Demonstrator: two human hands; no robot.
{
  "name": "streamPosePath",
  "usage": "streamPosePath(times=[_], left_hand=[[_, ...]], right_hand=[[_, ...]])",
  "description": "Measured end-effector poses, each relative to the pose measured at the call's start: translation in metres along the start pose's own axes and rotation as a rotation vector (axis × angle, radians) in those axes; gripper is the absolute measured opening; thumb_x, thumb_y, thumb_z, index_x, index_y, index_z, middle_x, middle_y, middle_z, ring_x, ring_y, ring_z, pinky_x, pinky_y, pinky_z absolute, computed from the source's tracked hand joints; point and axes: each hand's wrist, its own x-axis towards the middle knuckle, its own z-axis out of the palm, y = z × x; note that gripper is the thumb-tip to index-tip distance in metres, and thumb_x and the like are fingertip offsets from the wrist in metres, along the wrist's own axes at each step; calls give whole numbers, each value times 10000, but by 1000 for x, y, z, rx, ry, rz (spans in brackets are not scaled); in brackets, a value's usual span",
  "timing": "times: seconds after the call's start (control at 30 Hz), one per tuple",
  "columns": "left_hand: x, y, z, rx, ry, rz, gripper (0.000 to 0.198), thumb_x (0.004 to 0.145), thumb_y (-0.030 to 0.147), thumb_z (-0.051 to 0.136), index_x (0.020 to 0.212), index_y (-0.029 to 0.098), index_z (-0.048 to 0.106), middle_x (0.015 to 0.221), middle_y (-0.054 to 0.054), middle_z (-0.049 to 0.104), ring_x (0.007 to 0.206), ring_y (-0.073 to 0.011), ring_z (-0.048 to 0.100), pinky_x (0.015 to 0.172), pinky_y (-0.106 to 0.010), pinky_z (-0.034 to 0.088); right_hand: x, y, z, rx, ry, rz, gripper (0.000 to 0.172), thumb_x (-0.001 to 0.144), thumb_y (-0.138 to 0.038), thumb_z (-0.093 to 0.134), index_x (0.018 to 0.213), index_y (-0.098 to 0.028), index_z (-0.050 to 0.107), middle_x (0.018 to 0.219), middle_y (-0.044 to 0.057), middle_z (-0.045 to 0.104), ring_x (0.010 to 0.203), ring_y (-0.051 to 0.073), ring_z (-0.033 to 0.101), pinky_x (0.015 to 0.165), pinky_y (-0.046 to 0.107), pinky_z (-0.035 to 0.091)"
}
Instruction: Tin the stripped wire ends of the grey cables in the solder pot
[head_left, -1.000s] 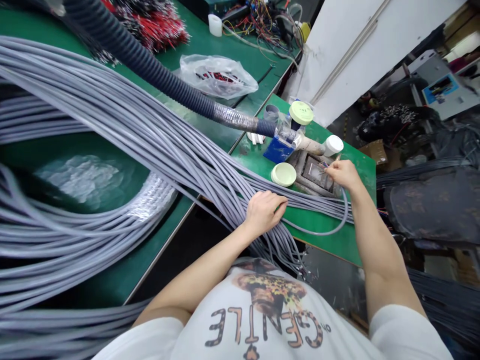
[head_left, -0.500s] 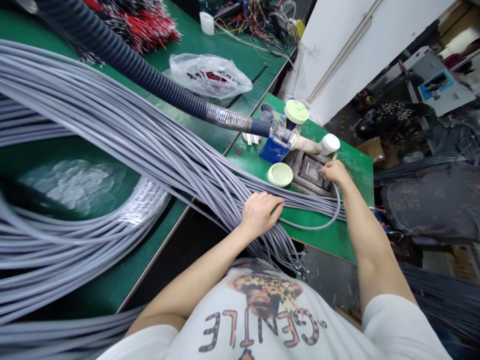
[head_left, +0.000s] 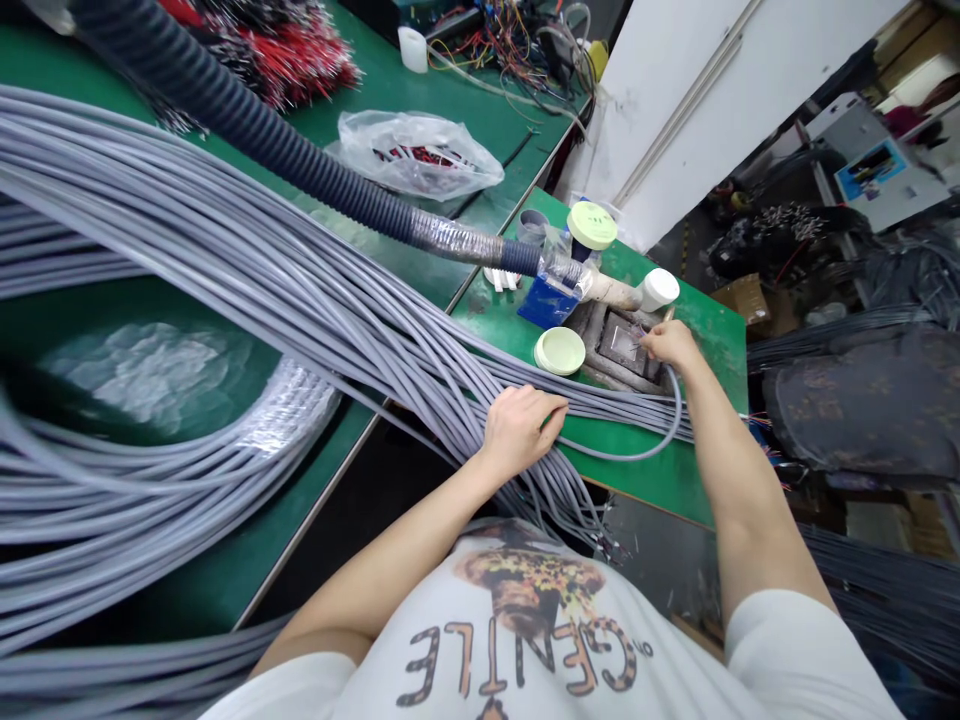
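Pinched in my right hand (head_left: pixel 670 345) is the end of a grey cable (head_left: pixel 637 457), which loops down and back to the left. Its thin stripped wires reach over the grimy square solder pot (head_left: pixel 626 343), whose surface looks dark with a shiny patch. My left hand (head_left: pixel 523 428) lies across a thick bundle of grey cables (head_left: pixel 405 330), fingers curled over it; its fingertips are partly hidden. Just beyond that hand sits a pale green round dish (head_left: pixel 560 351). A white tub (head_left: pixel 660 289) stands behind the pot.
A black corrugated hose (head_left: pixel 300 160) crosses above the green bench (head_left: pixel 382 90) and ends by a blue box (head_left: pixel 550 300) near the pot. A lidded jar (head_left: pixel 592 225) and a plastic bag of wires (head_left: pixel 420 153) stand farther back. Coiled cables (head_left: pixel 135 465) fill the left side.
The wire ends in my right hand have shifted very slightly over the pot. My left hand and the bundle stay where they were.
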Motion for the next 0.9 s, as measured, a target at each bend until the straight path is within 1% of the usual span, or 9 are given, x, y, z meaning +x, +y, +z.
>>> streamPosePath(times=[0.13, 0.27, 0.33, 0.4, 0.47, 0.57, 0.67, 0.77, 0.9], left_hand=[[-1, -2, 1, -3, 0, -18, 168, 892, 256, 530, 900, 197, 687, 783, -37, 716, 710, -147, 596, 668, -305, 367], [1, 1, -2, -90, 25, -56, 160, 879, 261, 556, 887, 200, 703, 748, -38, 703, 697, -149, 590, 675, -303, 387], [4, 7, -2, -260, 86, -143, 137, 859, 270, 591, 861, 202, 710, 745, -32, 700, 694, -143, 586, 694, -301, 415], [11, 18, 2, -551, 125, -299, 129, 823, 298, 644, 864, 198, 713, 769, -34, 700, 690, -136, 588, 696, -295, 449], [18, 34, 10, -927, 75, -462, 209, 767, 329, 707, 924, 192, 705, 797, -36, 702, 685, -132, 600, 667, -281, 473], [28, 61, 27, -1404, -30, -550, 352, 669, 317, 791, 981, 204, 675, 836, -25, 698, 717, -129, 618, 654, -259, 481], [32, 83, 39, -1620, 26, -585, 322, 667, 325, 792, 928, 204, 646, 769, 9, 659, 644, -104, 591, 625, -257, 480], [33, 93, 43, -1607, 93, -590, 283, 693, 351, 772, 885, 198, 633, 699, 30, 614, 593, -97, 562, 603, -263, 477], [36, 91, 37, -1430, 157, -523, 240, 733, 385, 736, 850, 195, 649, 712, 22, 593, 593, -84, 534, 595, -241, 463]], right_hand=[[-38, -2, -22, 119, 56, -49, 277, 726, -312, 559, 524, -133, 619, 443, 8, 527, 457, 108, 459, 495, 240, 327], [-106, -20, -41, 576, 65, -149, 276, 739, -365, 591, 553, -164, 552, 448, -14, 524, 400, 81, 414, 436, 216, 312], [-140, -34, -45, 732, 70, -169, 255, 737, -365, 618, 582, -171, 565, 442, -22, 523, 392, 80, 419, 421, 209, 316], [-168, -47, -47, 845, 81, -182, 243, 752, -362, 626, 605, -175, 576, 437, -28, 523, 380, 81, 419, 406, 208, 318], [-188, -58, -46, 915, 82, -209, 248, 772, -357, 626, 609, -179, 574, 441, -31, 532, 379, 80, 428, 407, 208, 333], [-205, -67, -41, 973, 81, -249, 267, 790, -347, 626, 593, -179, 560, 449, -35, 543, 388, 76, 446, 415, 202, 355], [-211, -69, -37, 1029, 54, -255, 255, 791, -344, 631, 609, -177, 567, 451, -38, 541, 393, 76, 457, 407, 197, 357], [-214, -67, -34, 1055, 40, -257, 260, 798, -358, 627, 621, -176, 571, 452, -39, 540, 395, 78, 464, 408, 196, 364], [-221, -58, -33, 1069, 3, -264, 242, 813, -399, 619, 716, -177, 613, 473, -39, 556, 395, 83, 468, 412, 203, 376]])
